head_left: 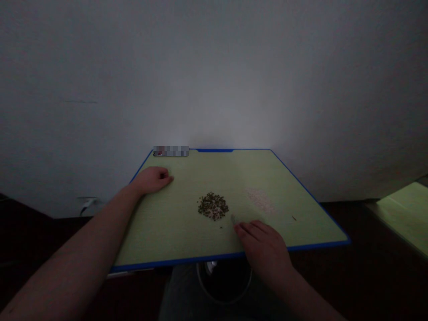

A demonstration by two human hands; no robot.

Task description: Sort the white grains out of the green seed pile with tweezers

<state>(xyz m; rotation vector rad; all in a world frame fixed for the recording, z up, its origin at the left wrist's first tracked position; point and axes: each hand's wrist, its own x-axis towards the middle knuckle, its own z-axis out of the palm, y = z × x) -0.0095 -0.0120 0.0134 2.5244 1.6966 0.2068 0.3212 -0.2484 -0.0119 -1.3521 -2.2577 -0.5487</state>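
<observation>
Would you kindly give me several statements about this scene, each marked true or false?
1. The dark pile lies left of the pale pile on the board. True.
2. The board is edged in red. False: its edging is blue.
3. The right hand is at the board's near edge. True.
4. The left hand's grip covers the pale pile. False: the left hand is towards the board's left side, apart from both piles.
5. A thin brown sliver lies right of the pale pile. True.
6. The right hand is buried in the dark pile. False: it is apart from it.
</observation>
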